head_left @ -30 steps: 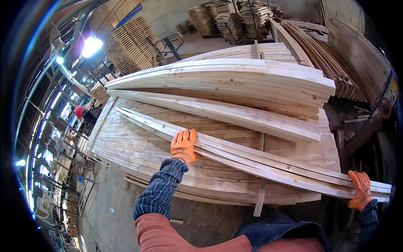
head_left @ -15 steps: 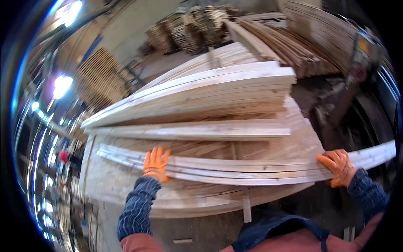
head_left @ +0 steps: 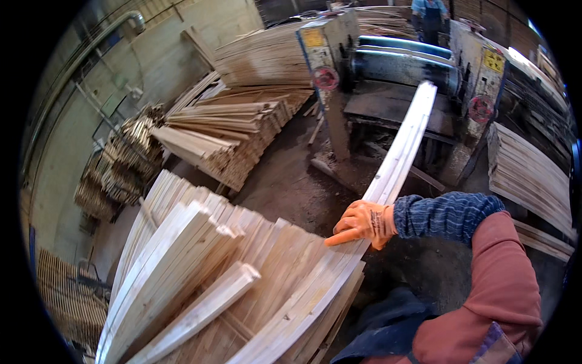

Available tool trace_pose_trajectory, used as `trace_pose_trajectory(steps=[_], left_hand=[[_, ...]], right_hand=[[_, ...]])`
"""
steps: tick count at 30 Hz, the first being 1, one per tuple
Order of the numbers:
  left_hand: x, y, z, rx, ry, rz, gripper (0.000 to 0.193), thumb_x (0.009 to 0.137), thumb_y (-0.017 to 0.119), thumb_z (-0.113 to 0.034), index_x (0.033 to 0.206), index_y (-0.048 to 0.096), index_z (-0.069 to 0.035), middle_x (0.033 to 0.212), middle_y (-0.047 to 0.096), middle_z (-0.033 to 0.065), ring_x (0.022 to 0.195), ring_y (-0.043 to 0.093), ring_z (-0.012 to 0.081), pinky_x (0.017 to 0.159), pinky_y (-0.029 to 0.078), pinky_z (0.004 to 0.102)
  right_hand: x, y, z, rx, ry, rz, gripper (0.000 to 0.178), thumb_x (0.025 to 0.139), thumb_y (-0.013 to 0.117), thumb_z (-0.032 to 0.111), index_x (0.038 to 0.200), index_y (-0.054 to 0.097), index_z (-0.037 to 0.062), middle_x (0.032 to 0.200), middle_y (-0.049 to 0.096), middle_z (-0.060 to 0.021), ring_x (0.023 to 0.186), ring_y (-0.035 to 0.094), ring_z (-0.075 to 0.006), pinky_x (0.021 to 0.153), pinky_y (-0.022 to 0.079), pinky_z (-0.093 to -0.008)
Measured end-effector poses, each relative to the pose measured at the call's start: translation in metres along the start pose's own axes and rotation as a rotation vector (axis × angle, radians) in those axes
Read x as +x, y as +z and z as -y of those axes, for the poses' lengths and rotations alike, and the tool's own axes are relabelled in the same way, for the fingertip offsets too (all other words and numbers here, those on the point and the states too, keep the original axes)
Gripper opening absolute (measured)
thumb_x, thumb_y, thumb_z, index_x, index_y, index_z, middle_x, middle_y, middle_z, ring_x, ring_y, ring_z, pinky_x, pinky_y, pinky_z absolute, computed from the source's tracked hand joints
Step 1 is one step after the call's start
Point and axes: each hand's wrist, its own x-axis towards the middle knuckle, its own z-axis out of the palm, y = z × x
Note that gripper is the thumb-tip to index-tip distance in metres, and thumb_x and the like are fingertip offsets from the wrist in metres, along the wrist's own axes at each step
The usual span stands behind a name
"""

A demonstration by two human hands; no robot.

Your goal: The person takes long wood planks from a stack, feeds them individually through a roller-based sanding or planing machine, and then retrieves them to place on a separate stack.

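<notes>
Sawmill shed, dirt floor (head_left: 291, 182), stacked slats (head_left: 242, 133) far left, a roller machine (head_left: 394, 60) far right. The right hand (head_left: 364, 223), orange-gloved, curls closed over a long strip (head_left: 400, 158) that runs from the near board pile (head_left: 200, 267) up to the machine. It looks like guiding work. Any push calls for keeping that far end level. The left hand is out of view.

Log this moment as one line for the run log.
right hand: gripping long plank bundle | bundle's far end: at planer machine | left hand: not in view | beside: plank stack
</notes>
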Motion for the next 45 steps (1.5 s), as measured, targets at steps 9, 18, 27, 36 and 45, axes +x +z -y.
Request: trace_pose_trajectory(steps=[9,18,27,36,45], left_hand=[[-0.075,-0.1,-0.183,-0.007,-0.192,0.262,0.06,0.084,0.075,-0.035,0.135,0.057,-0.008,0.111,0.066,0.0208,0.106,0.064,0.0418,0.094,0.054,0.0517],[-0.063,-0.082,-0.374,-0.208,-0.133,0.396,0.044,0.093,0.061,-0.028,0.135,0.06,-0.012,0.106,0.069,0.017,0.104,0.066,0.0375,0.091,0.054,0.0501],[0.002,0.033,-0.536,-0.681,-0.117,-0.093,0.06,0.087,0.065,-0.023,0.144,0.056,-0.006,0.123,0.066,0.0199,0.118,0.061,0.0371,0.104,0.046,0.0491],[0.103,-0.083,-0.572,-0.74,-0.01,-0.065,0.108,0.065,0.085,-0.059,0.152,0.048,-0.008,0.133,0.065,0.0215,0.127,0.058,0.0393,0.119,0.037,0.0514],[0.0,-0.029,-0.455,-0.62,-0.191,0.128,0.112,0.066,0.083,-0.068,0.154,0.048,-0.007,0.144,0.058,0.0219,0.139,0.052,0.0361,0.125,0.027,0.0519]], right_hand=[[-0.06,0.051,-0.1,0.12,-0.162,-0.121,0.126,0.055,0.091,0.014,0.165,0.033,0.0337,0.137,0.065,-0.0079,0.126,0.063,-0.0315,0.113,0.048,-0.0507],[-0.146,0.105,-0.217,-0.127,0.089,0.067,0.134,0.055,0.095,0.02,0.168,0.024,0.0339,0.155,0.052,-0.01,0.147,0.046,-0.0314,0.131,0.023,-0.0522],[-0.137,0.17,-0.126,0.199,-0.249,-0.096,0.118,0.059,0.085,0.017,0.164,0.032,0.026,0.151,0.055,-0.0143,0.143,0.05,-0.036,0.125,0.03,-0.0566],[-0.091,0.126,-0.079,0.107,-0.216,0.239,0.107,0.07,0.091,0.033,0.162,0.036,0.0287,0.149,0.058,-0.0106,0.139,0.054,-0.0329,0.122,0.031,-0.0555],[-0.135,0.143,-0.167,0.049,0.115,0.057,0.102,0.057,0.09,0.012,0.149,0.049,0.024,0.151,0.053,-0.01,0.148,0.042,-0.0331,0.13,0.02,-0.0504]])
